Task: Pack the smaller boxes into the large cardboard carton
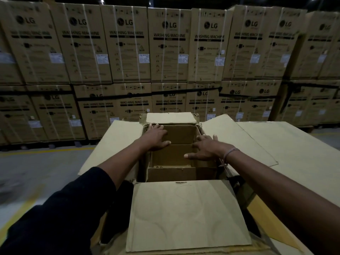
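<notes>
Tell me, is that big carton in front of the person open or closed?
Open. The carton's four flaps are spread outward, and smaller boxes show inside, with both hands reaching over the opening.

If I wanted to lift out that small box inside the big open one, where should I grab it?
Probably by its two side walls, reaching down from above, one hand each side. The small box sits low in the carton, open top up, so only its top edges are reachable. The left hand and right hand already hover there.
</notes>
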A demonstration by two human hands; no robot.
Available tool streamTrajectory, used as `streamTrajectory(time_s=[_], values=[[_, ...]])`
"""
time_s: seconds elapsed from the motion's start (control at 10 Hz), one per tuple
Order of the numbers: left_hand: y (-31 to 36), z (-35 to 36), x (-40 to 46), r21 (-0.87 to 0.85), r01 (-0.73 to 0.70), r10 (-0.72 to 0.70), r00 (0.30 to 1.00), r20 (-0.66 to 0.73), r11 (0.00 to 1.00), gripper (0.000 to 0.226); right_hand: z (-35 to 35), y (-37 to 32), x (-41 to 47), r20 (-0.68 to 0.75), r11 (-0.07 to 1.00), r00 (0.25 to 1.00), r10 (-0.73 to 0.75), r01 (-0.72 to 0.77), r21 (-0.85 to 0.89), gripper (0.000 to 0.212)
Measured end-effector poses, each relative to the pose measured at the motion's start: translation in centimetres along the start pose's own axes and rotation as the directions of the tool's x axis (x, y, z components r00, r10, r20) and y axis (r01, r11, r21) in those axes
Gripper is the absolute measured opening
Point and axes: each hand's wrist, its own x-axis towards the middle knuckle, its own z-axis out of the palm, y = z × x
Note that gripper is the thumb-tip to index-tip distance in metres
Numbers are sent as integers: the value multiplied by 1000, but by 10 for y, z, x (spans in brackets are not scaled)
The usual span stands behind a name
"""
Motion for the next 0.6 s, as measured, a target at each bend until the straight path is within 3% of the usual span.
streamTrajectory(time_s=[0.6], values=[[-23,0,-37,-43,75,-82,973,-213,996,83,13,35,29,-295,974,938,180,-128,188,93]])
